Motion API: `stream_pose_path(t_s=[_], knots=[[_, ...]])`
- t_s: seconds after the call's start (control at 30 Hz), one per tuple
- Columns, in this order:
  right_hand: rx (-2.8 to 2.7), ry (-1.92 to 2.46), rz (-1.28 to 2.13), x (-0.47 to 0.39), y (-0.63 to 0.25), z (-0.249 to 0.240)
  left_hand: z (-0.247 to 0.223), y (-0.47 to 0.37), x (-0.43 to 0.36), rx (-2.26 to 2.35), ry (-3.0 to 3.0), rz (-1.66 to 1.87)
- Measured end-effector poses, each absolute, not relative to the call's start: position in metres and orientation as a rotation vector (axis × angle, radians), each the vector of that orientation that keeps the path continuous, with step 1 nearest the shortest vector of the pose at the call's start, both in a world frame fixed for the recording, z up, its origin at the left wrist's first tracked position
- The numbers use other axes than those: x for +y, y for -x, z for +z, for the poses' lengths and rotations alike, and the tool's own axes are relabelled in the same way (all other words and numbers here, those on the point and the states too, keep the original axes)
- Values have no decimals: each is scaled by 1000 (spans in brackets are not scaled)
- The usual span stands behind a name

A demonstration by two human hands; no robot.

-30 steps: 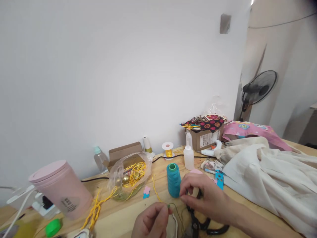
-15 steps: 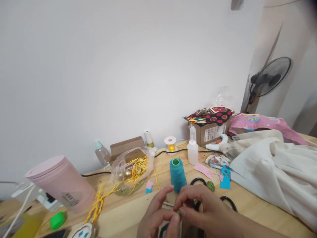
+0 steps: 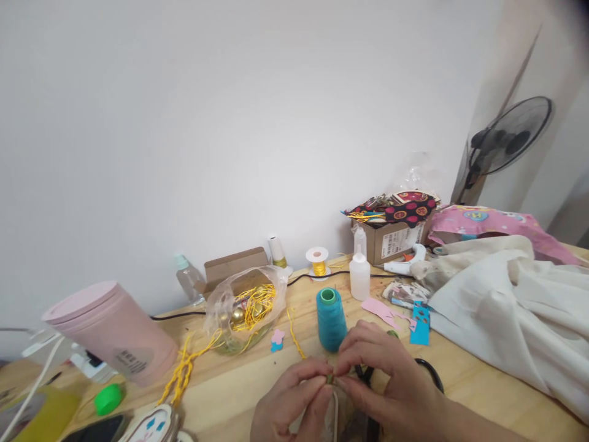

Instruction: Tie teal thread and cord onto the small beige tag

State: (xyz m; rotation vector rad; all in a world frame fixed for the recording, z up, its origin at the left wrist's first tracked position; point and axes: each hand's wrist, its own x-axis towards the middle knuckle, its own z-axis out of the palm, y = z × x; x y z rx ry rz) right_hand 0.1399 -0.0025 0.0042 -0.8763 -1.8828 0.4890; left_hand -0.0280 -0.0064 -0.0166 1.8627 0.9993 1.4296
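My left hand (image 3: 294, 399) and my right hand (image 3: 384, 374) meet at the bottom centre, fingertips pinched together on a tiny green piece (image 3: 330, 379), mostly covered by the fingers. Below it, a pale curved edge (image 3: 335, 408) shows between the hands. Black-handled scissors (image 3: 430, 374) lie partly under my right hand. Just behind the hands stands a teal thread cone (image 3: 331, 322). A yellow cord (image 3: 295, 331) and a small pink and blue flower cutout (image 3: 277, 339) lie to its left.
At left are a pink canister (image 3: 113, 334), a green cap (image 3: 108, 399) and a plastic bag of yellow cords (image 3: 253, 307). A white squeeze bottle (image 3: 359, 276), cardboard box (image 3: 396, 242), blue felt scrap (image 3: 420, 322) and white cloth (image 3: 501, 307) are at right.
My right hand has risen slightly, its fingers now covering more of the scissors and the green bundle behind. Both hands still pinch together. The whole view has shifted a little.
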Motion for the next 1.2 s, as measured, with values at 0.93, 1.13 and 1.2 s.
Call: stream_pose_path(t_s=[0.93, 1.13, 1.2], knots=[[-2096, 869, 299, 2, -147, 1, -20, 45, 3, 903, -2813, 1062], [-2076, 848, 295, 0, -145, 2, -12, 42, 2, 856, -2883, 1095], [-2072, 861, 335, -1, -144, 3, -10, 41, 1, 875, -2852, 1068]])
